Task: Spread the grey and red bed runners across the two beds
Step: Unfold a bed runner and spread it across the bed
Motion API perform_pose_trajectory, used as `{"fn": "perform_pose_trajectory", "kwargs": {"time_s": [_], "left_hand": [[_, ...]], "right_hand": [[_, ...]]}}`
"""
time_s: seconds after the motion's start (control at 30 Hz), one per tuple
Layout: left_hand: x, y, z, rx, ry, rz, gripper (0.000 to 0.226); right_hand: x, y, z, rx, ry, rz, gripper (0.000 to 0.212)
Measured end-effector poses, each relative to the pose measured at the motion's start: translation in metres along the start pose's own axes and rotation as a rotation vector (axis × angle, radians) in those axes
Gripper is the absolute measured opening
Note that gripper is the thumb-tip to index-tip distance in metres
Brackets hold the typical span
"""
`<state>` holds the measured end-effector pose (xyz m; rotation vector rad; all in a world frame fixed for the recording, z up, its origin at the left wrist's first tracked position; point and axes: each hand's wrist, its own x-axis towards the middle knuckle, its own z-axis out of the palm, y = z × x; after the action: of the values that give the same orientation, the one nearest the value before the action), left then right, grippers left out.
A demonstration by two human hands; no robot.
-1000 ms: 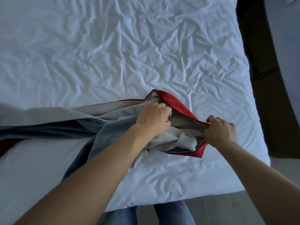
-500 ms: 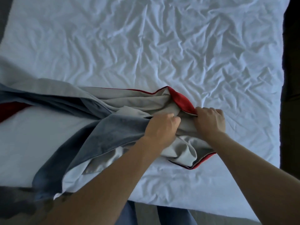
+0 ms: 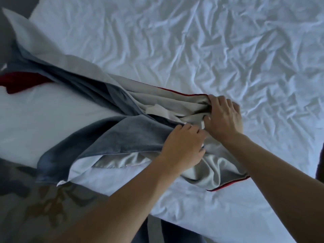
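Runner still bunched, red end tucked under.
Both hands [image 3: 184,146] [image 3: 223,118] moved together, fingers pinching grey runner [image 3: 122,135] folds on bed [image 3: 228,50]; spreading barely begun.

A patterned carpet [image 3: 43,207] covers the floor at the near left, grey with darker and brownish leaf-like shapes. It shows again as a plain grey strip at the far left corner. At the near bottom edge, blue jeans [image 3: 175,232] are partly visible. A dark strip [image 3: 320,165] runs along the right edge; what it is cannot be told.
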<state>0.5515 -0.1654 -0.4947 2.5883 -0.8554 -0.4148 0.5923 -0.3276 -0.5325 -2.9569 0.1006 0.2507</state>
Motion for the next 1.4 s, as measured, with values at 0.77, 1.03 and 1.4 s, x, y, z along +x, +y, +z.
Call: {"fn": "perform_pose_trajectory", "kwargs": {"time_s": [0.77, 1.03, 1.4], "left_hand": [[-0.125, -0.109, -0.016, -0.087, -0.183, -0.074, 0.009], [-0.085, -0.018, -0.003, -0.151, -0.23, 0.18, 0.007], [-0.023, -0.131, -0.052, -0.046, 0.23, -0.089, 0.016]], "right_hand": [[0.052, -0.163, 0.005, -0.131, -0.029, -0.12, 0.015], [0.064, -0.148, 0.0, -0.202, 0.034, -0.078, 0.02], [0.019, -0.118, -0.013, -0.126, 0.002, -0.083, 0.031]]}}
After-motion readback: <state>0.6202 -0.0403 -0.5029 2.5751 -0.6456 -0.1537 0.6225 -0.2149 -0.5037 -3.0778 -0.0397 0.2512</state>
